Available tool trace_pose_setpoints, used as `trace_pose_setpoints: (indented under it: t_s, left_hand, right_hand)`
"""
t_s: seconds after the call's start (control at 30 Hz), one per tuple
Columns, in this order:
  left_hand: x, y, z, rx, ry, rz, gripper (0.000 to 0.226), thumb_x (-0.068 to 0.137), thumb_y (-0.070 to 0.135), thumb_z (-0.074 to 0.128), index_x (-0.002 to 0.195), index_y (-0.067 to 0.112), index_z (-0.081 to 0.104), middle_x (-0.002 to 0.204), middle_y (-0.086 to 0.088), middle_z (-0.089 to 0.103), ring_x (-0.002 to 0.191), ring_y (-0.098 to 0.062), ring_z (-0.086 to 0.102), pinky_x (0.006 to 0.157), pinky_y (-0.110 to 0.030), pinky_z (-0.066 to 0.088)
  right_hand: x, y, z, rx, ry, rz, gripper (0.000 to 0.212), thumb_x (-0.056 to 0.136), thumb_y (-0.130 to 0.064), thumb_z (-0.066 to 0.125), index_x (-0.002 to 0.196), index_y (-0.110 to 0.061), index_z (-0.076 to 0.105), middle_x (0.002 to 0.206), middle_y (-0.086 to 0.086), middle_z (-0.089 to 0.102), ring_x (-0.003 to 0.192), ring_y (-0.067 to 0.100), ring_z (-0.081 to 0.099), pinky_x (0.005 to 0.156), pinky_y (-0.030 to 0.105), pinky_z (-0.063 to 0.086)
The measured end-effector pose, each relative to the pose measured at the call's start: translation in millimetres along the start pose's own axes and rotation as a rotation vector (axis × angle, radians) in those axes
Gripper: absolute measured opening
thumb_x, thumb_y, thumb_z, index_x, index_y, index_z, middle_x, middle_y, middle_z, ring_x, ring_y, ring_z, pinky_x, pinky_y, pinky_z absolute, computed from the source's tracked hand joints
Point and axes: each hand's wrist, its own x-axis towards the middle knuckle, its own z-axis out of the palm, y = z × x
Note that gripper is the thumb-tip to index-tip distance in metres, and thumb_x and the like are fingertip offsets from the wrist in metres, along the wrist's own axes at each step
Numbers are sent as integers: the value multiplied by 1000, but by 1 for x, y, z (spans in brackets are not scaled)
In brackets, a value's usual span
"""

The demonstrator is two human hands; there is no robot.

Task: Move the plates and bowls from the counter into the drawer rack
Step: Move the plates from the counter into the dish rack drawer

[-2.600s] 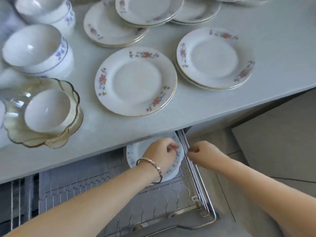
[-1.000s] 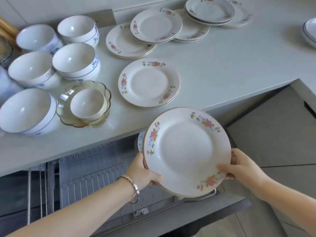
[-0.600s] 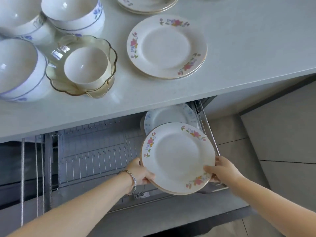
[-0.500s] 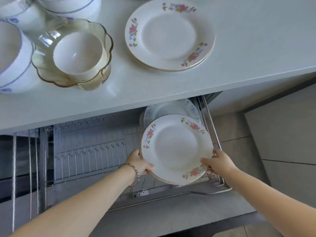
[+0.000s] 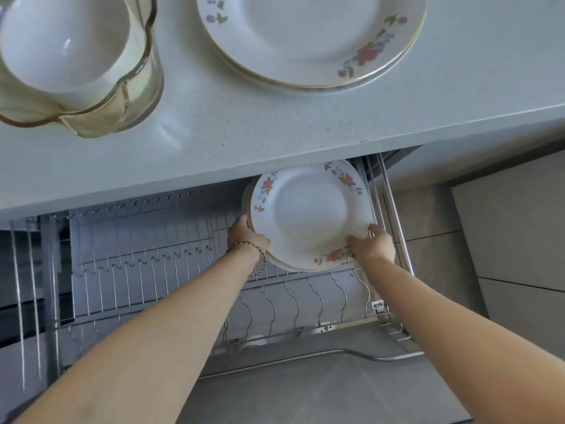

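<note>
A: What takes up most of the view?

B: The grey counter [image 5: 275,123] across the far half, and below it the open drawer rack [image 5: 146,270] of wire slots, reaching toward the near edge.

A: What is on the counter?

B: At the far right, a pile of flowered plates [image 5: 312,38]. At the far left, a white bowl [image 5: 61,47] sits inside an amber glass dish [image 5: 122,96].

A: And the plates being moved?

B: A small stack of flowered plates [image 5: 308,218] is tilted over the far right part of the rack, just under the counter edge. There seem to be two or three; the edges blur together.

A: How are the hands placed?

B: The left hand [image 5: 247,238] clasps the stack's left rim, thumb on the face, fingers hidden behind. The right hand [image 5: 371,244] grips the near right rim, fingers curled over the edge. A bracelet [image 5: 249,247] circles the left wrist.
</note>
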Motion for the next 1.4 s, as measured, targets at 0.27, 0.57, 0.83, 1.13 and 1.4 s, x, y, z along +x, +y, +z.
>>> trace_pose_setpoints:
  t_s: [0.27, 0.57, 0.83, 1.13, 1.4]
  left_hand:
    - [8, 1, 6, 185, 17, -22, 56, 75, 5, 65, 128, 13, 48, 126, -14, 51, 112, -32, 56, 93, -32, 48]
    - [2, 3, 12, -553, -117, -122, 52, 70, -20, 44, 103, 21, 47, 99, -5, 57, 96, -28, 55, 91, -40, 47]
    - [2, 4, -3, -248, -255, -37, 61, 76, -9, 54, 131, 12, 35, 124, -8, 51, 109, -24, 49, 92, -30, 41]
    - [-120, 70, -77, 301, -344, 453, 27, 88, 7, 46, 103, 19, 65, 108, -1, 69, 105, -18, 63, 91, -27, 50]
    - [-159, 194, -130, -38, -54, 558, 53, 87, 8, 50, 137, 16, 36, 135, -6, 44, 116, -20, 49, 95, -28, 40]
  right_hand:
    - [6, 7, 11, 38, 79, -29, 37, 81, -9, 54, 117, -12, 60, 116, 13, 57, 74, 25, 53, 55, 21, 34]
    - [3, 9, 24, -29, -71, 65, 26, 91, -8, 42, 114, -3, 53, 91, 10, 55, 84, 27, 54, 60, 25, 38]
    - [-9, 13, 17, -155, -143, -6, 25, 96, -19, 41, 117, -7, 47, 89, 5, 55, 82, 29, 59, 68, 34, 47]
    - [-81, -56, -67, -496, -330, -206, 28, 88, -10, 47, 105, 3, 64, 78, 8, 63, 59, 14, 56, 64, 27, 49]
    - [-101, -194, -150, -311, -84, -527, 35, 90, -27, 52, 120, -11, 58, 105, 10, 66, 85, 23, 57, 85, 36, 50]
